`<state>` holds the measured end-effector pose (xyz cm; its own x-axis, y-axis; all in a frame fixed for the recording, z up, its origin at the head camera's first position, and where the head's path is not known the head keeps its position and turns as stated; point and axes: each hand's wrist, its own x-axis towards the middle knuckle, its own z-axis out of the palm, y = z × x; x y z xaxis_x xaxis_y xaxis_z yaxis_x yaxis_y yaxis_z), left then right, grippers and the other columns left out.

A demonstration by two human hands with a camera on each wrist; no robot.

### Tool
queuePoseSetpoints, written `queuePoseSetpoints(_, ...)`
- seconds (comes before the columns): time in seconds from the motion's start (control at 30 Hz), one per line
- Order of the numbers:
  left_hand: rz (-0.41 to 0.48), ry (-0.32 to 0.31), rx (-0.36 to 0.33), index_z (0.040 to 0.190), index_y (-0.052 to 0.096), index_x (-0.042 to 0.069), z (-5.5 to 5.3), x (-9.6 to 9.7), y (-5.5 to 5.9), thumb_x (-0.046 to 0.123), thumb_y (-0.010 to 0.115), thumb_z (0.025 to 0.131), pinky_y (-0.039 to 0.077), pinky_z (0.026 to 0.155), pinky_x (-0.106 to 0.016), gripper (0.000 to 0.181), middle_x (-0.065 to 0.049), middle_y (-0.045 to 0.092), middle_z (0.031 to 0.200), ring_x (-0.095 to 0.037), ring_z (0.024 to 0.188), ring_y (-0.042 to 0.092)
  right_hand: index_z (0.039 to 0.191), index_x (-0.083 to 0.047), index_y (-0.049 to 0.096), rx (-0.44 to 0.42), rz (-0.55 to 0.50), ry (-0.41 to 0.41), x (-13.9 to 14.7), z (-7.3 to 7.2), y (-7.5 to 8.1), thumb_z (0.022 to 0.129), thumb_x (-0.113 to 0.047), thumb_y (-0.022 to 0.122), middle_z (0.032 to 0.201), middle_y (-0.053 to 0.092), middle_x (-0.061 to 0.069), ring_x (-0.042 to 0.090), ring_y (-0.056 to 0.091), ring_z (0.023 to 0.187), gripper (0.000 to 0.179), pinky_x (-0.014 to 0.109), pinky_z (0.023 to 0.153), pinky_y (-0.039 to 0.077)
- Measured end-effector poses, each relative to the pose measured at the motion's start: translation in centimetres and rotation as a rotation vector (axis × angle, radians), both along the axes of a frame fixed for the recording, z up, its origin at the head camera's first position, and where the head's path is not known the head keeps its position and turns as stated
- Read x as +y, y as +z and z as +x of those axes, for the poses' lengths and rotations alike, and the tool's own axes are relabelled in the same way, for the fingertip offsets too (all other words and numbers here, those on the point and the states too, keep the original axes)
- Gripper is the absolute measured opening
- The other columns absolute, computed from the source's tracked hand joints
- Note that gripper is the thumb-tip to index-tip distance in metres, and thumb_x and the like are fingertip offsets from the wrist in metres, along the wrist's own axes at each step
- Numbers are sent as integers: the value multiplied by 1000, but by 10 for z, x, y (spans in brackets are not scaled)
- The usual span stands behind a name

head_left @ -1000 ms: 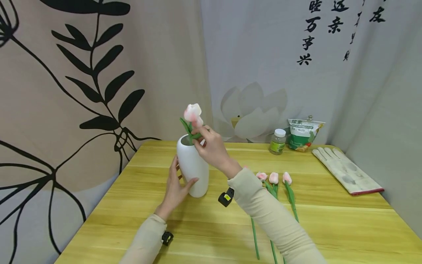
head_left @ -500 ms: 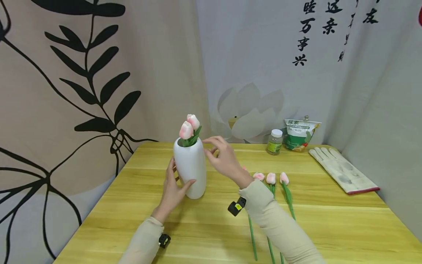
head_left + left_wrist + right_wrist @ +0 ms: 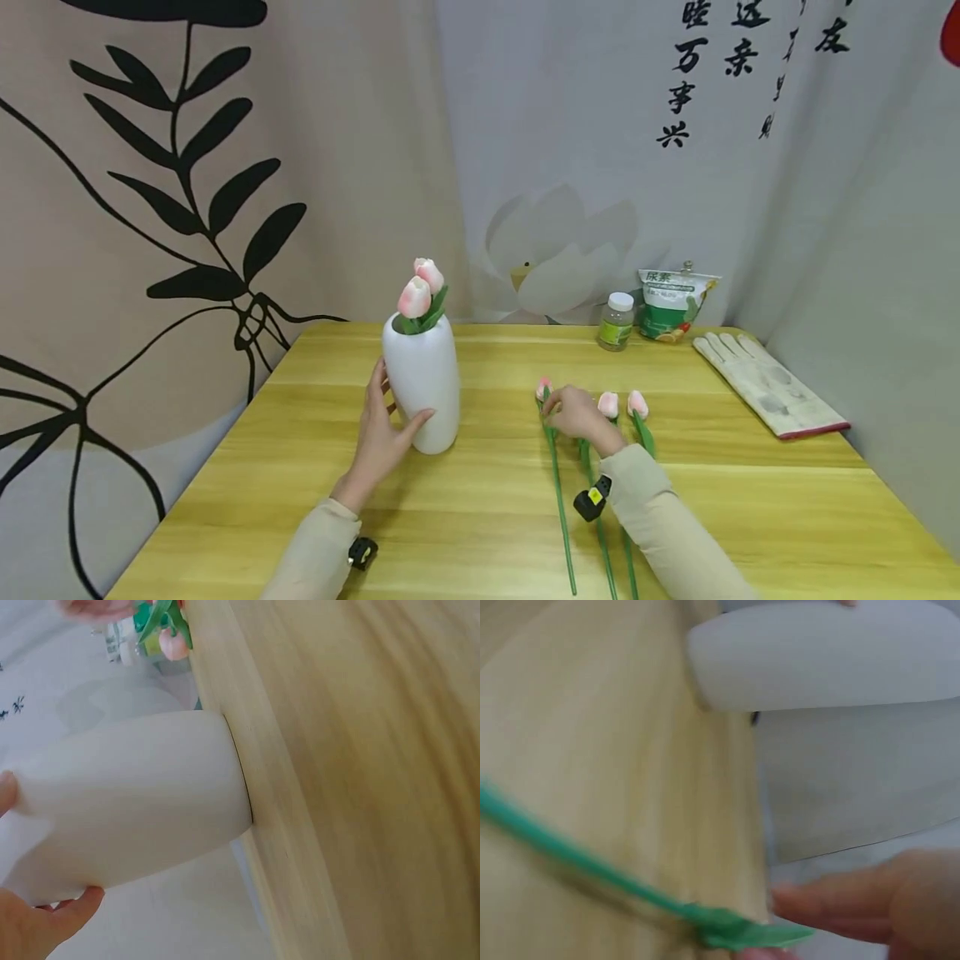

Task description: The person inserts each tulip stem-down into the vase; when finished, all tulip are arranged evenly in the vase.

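Observation:
A white vase stands on the table with two pink tulips in its mouth. My left hand holds its side, thumb in front and fingers behind; the left wrist view shows the vase between the fingertips. To the right, my right hand is over the head end of several tulips lying on the table, at the leftmost tulip. In the right wrist view, thumb and finger are apart, either side of its green leaf; that view is blurred. The hand covers part of the tulips.
Two more tulip heads show right of the hand, one the rightmost tulip. At the back stand a lidded jar and a green-and-white bag. A pale glove lies at the right edge. Curtains hang behind the table.
My right hand has let go of a tulip, now settled lower in the vase, and has moved right and down to the lying tulips. My left hand still holds the vase.

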<state>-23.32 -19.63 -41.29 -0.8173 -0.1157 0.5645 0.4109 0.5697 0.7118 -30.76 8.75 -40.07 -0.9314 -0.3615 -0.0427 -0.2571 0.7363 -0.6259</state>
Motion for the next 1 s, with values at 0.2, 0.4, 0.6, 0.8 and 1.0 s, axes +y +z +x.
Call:
queuePoseSetpoints(0.2,-10,-12,10,143,2,23,-1,-3,2,23,72,74,45,86,-56,98,-17,22,141,-38,121,37,93,2,64,-106,-8,6,-4,4,-17,72,-1,67,65,62,16,12,48,48,21,19,44,40)
queuePoseSetpoints(0.4,12,-15,-24,143,4,18,2,-1,5,21,72,73,44,88,-55,98,-18,23,140,-39,122,36,64,-3,63,84,73,-16,-9,6,-25,66,6,57,59,52,0,12,37,53,11,19,48,30)
queuePoseSetpoints(0.6,16,-8,-51,142,5,12,9,4,13,16,72,73,42,90,-56,96,-20,22,140,-40,122,34,56,-5,59,91,22,-30,-10,4,-29,65,10,48,44,40,-3,9,21,41,20,17,40,18)
queuePoseSetpoints(0.8,17,-9,-68,142,4,6,13,8,21,10,71,73,41,91,-57,96,-23,20,140,-43,123,32,100,0,63,153,-125,-66,-11,9,18,76,1,56,66,62,9,10,47,45,25,20,40,34)
queuePoseSetpoints(1.0,13,-5,-53,143,2,15,5,0,4,19,72,73,43,89,-55,99,-18,21,142,-39,123,34,110,-1,57,536,-429,-125,-10,34,119,80,-5,63,79,63,15,19,64,66,31,19,54,51)
